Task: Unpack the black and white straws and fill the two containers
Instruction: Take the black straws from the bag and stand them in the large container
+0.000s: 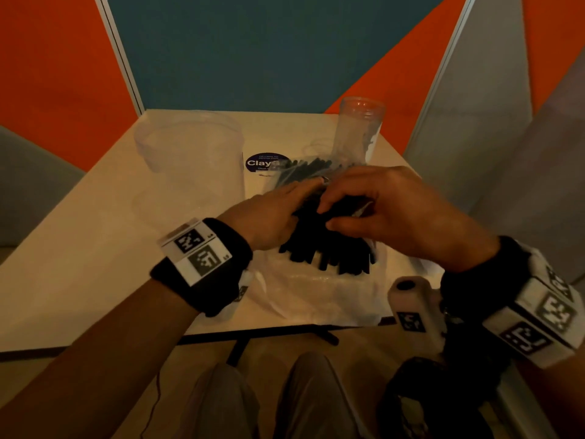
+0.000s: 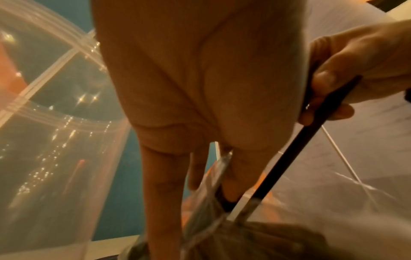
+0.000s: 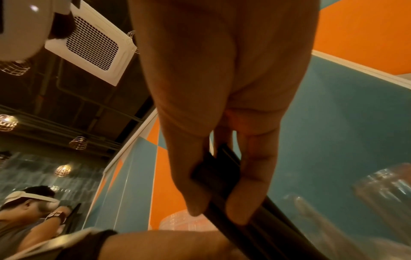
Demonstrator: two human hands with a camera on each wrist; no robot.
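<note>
Your right hand (image 1: pixel 376 204) pinched a few black straws (image 1: pixel 329 245), your left hand (image 1: pixel 272 213) lay flat-fingered on the bag (image 1: pixel 316 293); a careless tug risked scattering them.

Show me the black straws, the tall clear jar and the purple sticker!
black straws (image 1: pixel 329 248): head view, middle of the bundle.
tall clear jar (image 1: pixel 361 122): head view, its upper wall.
purple sticker (image 1: pixel 258 163): head view, its left half.

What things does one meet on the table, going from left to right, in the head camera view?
Wide clear container → round dark sticker → left hand on the black straws → right hand pinching some of those straws. The tall clear container stands behind the hands, so I leave it out of the order.
</note>
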